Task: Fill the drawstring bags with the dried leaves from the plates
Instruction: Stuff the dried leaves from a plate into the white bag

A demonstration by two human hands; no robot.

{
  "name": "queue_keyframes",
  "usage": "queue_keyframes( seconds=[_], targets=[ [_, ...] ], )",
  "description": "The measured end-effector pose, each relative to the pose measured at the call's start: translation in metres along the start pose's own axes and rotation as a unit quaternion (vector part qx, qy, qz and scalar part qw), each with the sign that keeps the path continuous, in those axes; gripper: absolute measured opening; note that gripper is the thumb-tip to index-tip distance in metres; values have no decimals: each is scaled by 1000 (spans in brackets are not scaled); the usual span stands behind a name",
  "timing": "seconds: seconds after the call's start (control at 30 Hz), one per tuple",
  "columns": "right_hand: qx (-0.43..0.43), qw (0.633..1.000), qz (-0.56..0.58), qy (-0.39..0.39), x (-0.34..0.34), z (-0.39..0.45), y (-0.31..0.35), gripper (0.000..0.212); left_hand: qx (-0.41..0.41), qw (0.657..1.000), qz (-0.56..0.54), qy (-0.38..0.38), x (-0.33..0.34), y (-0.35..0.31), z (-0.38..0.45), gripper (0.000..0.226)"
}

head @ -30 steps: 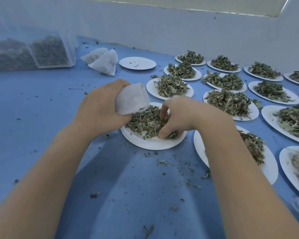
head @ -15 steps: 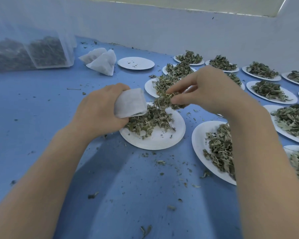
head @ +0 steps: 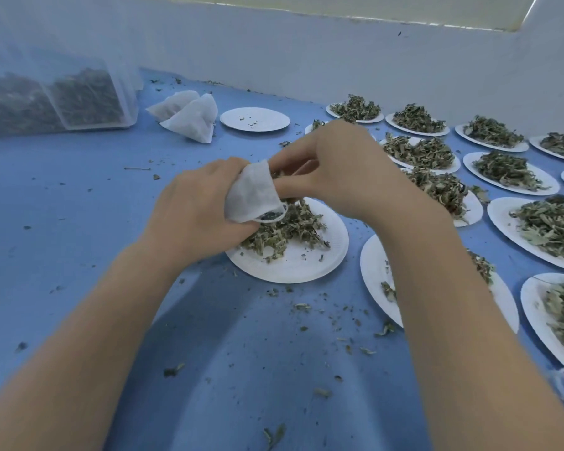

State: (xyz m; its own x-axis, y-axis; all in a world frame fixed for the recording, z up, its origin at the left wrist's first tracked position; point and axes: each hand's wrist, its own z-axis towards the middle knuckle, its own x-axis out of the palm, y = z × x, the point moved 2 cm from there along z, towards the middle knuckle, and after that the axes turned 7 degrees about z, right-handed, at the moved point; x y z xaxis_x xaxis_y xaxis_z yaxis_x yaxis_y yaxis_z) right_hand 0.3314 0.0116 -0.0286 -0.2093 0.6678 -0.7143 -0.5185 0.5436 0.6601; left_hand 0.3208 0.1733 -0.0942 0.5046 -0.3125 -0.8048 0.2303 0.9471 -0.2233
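- The right hand (head: 336,177) had come up off the plate (head: 293,265) with a pinch of dried leaves (head: 287,229) and now met the mouth of the drawstring bag (head: 253,193); its fingertips were curled at the opening, their hold mostly hidden.
- The left hand (head: 196,213) still gripped that bag just above the plate.
- I judged another pinch was going in; much of the pile remained, and many heaped plates (head: 547,229) waited to the right.

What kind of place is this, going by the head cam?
Probably a small hand-packing bench for dried herbs or tea. Many white plates of portioned dried leaves cover a blue table, filled white bags lie beside a clear bin of leaves, and the left hand grips a drawstring bag.
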Motion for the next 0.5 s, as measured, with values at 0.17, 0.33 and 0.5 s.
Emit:
queue_keyframes(
  seconds=[0.17,0.33,0.5],
  targets=[
    [-25,995,78,63,6,-2,-3,27,-50,993,-104,-24,-2,-1,-2,46],
    [-24,998,46,-23,14,7,-10,25,-52,993,-106,-14,-4,-9,-3,33],
    [-32,999,-34,4,31,9,1,27,-67,993,-95,6,-5,-14,-4,24]
  ],
)
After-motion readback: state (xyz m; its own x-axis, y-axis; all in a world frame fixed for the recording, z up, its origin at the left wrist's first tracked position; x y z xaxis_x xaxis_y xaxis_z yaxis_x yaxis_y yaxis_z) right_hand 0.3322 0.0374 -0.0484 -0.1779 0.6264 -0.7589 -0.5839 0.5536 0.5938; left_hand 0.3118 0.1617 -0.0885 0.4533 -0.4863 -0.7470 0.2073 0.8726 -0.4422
